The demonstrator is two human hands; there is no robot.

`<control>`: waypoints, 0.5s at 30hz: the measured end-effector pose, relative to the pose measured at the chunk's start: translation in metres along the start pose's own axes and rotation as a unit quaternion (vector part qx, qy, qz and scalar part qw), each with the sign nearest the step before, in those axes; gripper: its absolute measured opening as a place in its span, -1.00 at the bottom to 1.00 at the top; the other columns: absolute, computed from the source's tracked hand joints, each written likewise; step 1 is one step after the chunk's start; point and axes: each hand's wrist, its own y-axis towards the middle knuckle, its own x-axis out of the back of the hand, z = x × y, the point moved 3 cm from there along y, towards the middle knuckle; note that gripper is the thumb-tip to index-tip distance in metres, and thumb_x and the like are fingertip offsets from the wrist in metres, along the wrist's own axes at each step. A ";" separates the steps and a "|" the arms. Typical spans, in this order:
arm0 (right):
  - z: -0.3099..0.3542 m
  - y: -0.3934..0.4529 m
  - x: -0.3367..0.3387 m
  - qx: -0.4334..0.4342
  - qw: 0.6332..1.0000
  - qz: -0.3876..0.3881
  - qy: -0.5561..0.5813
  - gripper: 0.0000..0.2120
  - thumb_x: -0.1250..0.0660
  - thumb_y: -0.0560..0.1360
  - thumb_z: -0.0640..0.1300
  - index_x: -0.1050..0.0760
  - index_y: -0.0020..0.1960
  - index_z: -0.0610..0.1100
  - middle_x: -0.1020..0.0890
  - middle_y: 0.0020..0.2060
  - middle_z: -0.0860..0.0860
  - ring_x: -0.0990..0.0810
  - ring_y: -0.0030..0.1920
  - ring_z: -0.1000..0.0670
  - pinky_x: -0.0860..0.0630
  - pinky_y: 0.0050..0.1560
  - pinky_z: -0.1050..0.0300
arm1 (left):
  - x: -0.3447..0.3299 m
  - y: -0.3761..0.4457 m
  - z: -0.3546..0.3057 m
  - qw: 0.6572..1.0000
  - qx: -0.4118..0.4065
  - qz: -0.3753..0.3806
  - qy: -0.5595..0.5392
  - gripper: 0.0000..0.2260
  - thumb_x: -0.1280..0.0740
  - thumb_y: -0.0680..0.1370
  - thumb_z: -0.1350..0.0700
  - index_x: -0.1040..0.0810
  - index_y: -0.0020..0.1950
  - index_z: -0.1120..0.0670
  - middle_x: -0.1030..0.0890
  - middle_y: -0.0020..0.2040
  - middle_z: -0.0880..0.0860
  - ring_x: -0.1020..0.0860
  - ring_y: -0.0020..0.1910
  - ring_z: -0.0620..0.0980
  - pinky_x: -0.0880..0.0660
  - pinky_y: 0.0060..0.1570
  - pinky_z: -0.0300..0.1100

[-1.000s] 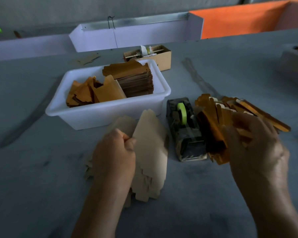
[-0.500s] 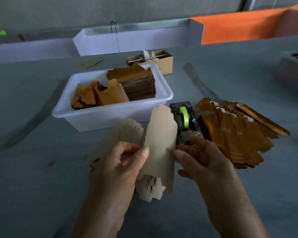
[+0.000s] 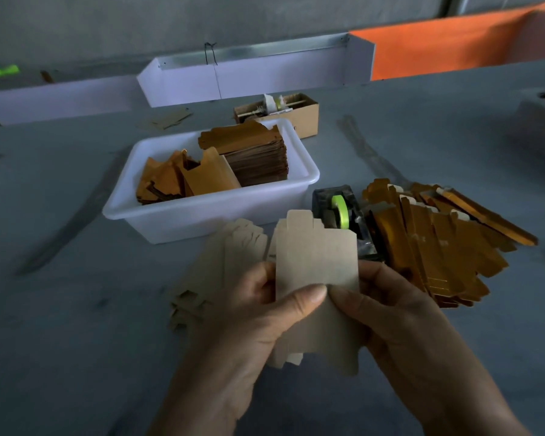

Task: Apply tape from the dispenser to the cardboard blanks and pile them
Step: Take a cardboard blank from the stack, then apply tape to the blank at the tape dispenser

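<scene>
A pale cardboard blank (image 3: 317, 258) stands upright between my two hands in front of me. My left hand (image 3: 258, 322) pinches its lower left part, thumb across the front. My right hand (image 3: 394, 316) grips its right edge, thumb meeting the left thumb. Behind the blank sits the dark tape dispenser (image 3: 343, 212) with a green tape roll. A fanned pile of gold-faced blanks (image 3: 438, 247) lies to the dispenser's right. More pale blanks (image 3: 221, 265) lie on the table left of my hands.
A white tub (image 3: 202, 212) behind holds loose gold blanks and a neat stack. A small open cardboard box (image 3: 302, 114) stands beyond it. White trays (image 3: 249, 80) line the grey table's far edge. Another bin (image 3: 541, 118) is at the far right.
My right hand left the gold pile and came over to grip the pale blank. Both hands raised and turned the blank upright, facing me.
</scene>
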 end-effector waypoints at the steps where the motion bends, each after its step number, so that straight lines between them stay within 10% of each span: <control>1: -0.001 0.000 -0.001 0.002 1.000 0.011 -0.003 -0.65 -0.43 0.15 -0.09 -0.65 -0.06 -0.03 -0.69 -0.13 -0.06 -0.64 -0.09 -0.06 -0.52 0.00 -0.10 | -0.003 0.002 0.000 1.000 0.000 -0.016 0.007 -0.52 -0.61 0.18 -0.05 -0.62 0.04 0.03 -0.71 -0.10 -0.01 -0.67 -0.08 -0.01 -0.54 -0.08 -0.05; 10: 0.010 -0.006 0.000 0.136 0.944 -0.092 -0.286 -0.96 -0.37 0.39 -0.04 -0.59 -0.17 0.09 -0.64 -0.28 0.15 -0.59 -0.26 0.13 -0.58 -0.23 0.11 | -0.008 0.013 0.012 0.993 -0.038 -0.100 0.040 -0.87 -0.48 0.41 0.12 -0.61 -0.16 -0.11 -0.67 -0.27 -0.21 -0.62 -0.29 -0.27 -0.46 -0.41 -0.45; 15: 0.011 -0.013 -0.018 0.195 0.927 -0.085 -0.310 -0.81 -0.35 0.33 0.14 -0.41 -0.15 0.11 -0.60 -0.29 0.18 -0.57 -0.36 0.16 -0.46 -0.41 0.36 | -0.014 0.010 0.013 0.995 -0.035 -0.075 0.048 -0.76 -0.42 0.45 0.12 -0.61 -0.18 -0.28 -0.69 -0.26 -0.06 -0.66 -0.30 -0.08 -0.60 -0.32 -0.12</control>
